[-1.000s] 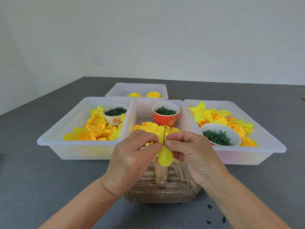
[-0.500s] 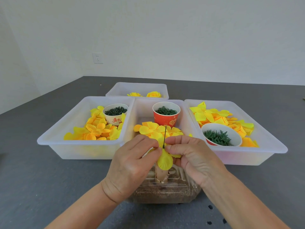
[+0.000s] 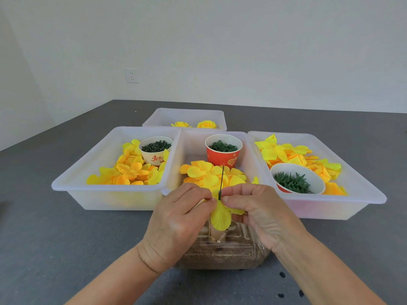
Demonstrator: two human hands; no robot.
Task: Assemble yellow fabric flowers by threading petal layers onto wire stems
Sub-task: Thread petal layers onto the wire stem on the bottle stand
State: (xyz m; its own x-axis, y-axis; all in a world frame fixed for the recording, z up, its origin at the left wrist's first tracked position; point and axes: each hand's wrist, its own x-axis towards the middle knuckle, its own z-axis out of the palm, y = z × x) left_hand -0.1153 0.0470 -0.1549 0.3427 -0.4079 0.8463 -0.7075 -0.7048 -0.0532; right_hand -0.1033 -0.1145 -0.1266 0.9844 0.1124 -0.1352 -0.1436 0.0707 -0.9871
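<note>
A thin dark wire stem (image 3: 221, 181) stands upright between my two hands, its tip poking above my fingers. A yellow fabric petal layer (image 3: 220, 216) sits on the wire, one petal hanging down toward me. My left hand (image 3: 178, 223) pinches the layer from the left, thumb and forefinger beside the wire. From the right, my right hand (image 3: 257, 212) pinches the layer at the wire. Under the hands stands a clear plastic box (image 3: 222, 254) of brown filling, partly hidden, that holds a pale wooden piece (image 3: 217, 234).
Three white trays stand side by side: the left tray (image 3: 72, 188) with yellow petals and a white cup of green parts, the middle tray (image 3: 189, 139) with petals and a red cup (image 3: 223, 154), the right tray (image 3: 361, 186) with petals and a bowl of green leaves. A far tray (image 3: 158, 116) holds finished flowers.
Both hands have pushed the petal layer a little lower along the wire, so more of the stem shows above my fingers. The camera view has shifted slightly.
</note>
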